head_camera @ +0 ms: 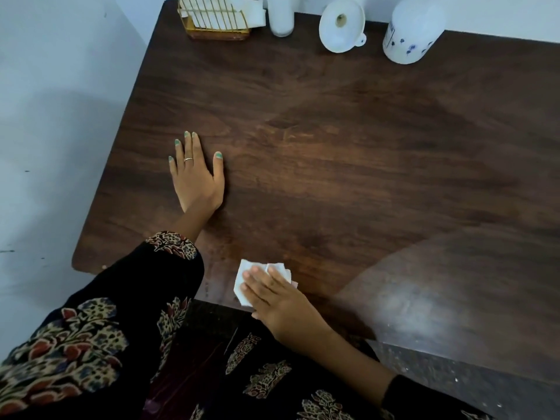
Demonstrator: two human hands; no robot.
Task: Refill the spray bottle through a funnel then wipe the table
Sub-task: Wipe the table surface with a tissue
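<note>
My right hand (274, 298) presses a folded white tissue (242, 283) flat on the dark wooden table (333, 147), close to its near edge. Flat on the table's left part lies my left hand (197, 174), fingers spread, holding nothing. At the far edge stand a white spray bottle (281, 16), of which only the lower body shows, a white funnel (341, 25) lying on its side, and a white jug (412, 31) with blue flower marks.
A gold wire holder (215, 19) with white tissues sits at the far left corner. A pale wall runs along the left and behind the table. Wet sheen shows on the table's near right part (454, 292).
</note>
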